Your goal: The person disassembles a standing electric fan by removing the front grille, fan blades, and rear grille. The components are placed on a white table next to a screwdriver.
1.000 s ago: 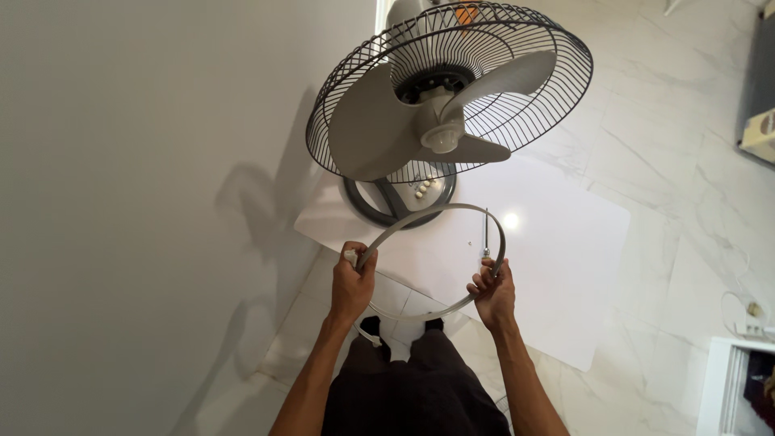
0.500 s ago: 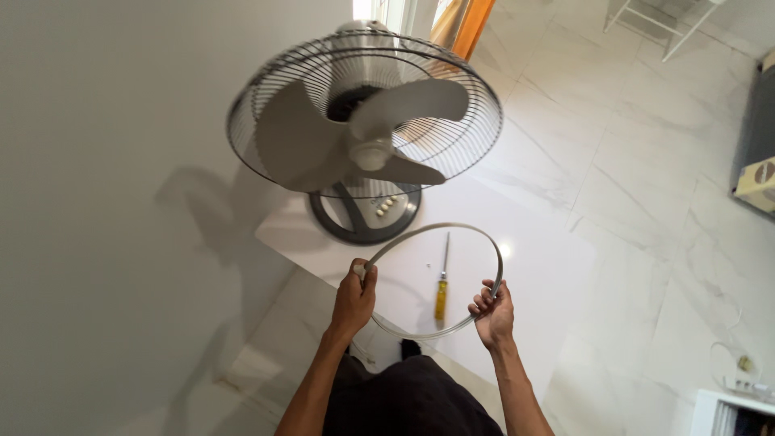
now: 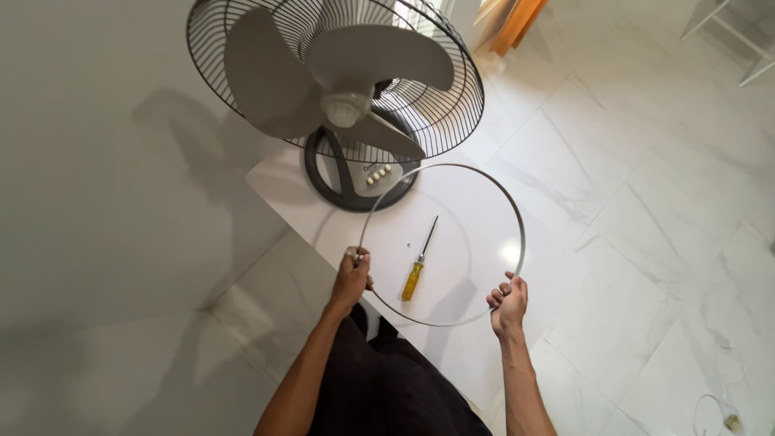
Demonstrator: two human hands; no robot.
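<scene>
— What are you holding right now?

— I'm gripping a thin grey ring [image 3: 517, 211], the band-like hoop that matches the fan's size, with both hands. My left hand [image 3: 352, 278] is closing around its left side, fingers [image 3: 360, 260] wrapped tight on a small fitting there. My right hand [image 3: 508, 300] is clamping the lower right of the ring, fingers [image 3: 502, 292] curled over the band.

— Has anything shifted?

— Yes. A second ago the ring was lying flatter and looked narrow; now I'm tilting it up so it's showing as a wide open loop. My hands are also spreading further apart than before. The view has swung too: the fan [image 3: 339, 73] is sitting higher and to the left in the picture now, and the screwdriver [image 3: 419, 260], which was mostly hidden near my right hand, is lying in plain sight.

— Where is all that?

— The screwdriver, yellow-handled, is resting on the white desk [image 3: 533, 266], seen through the ring, with a tiny screw-like speck just beside its shaft. The fan is standing on its dark round base [image 3: 323, 173] at the desk's far edge, blades bare on my side, with only the rear wire grille behind them. I'm holding the ring above the desk, between me and the fan, not touching either.
</scene>
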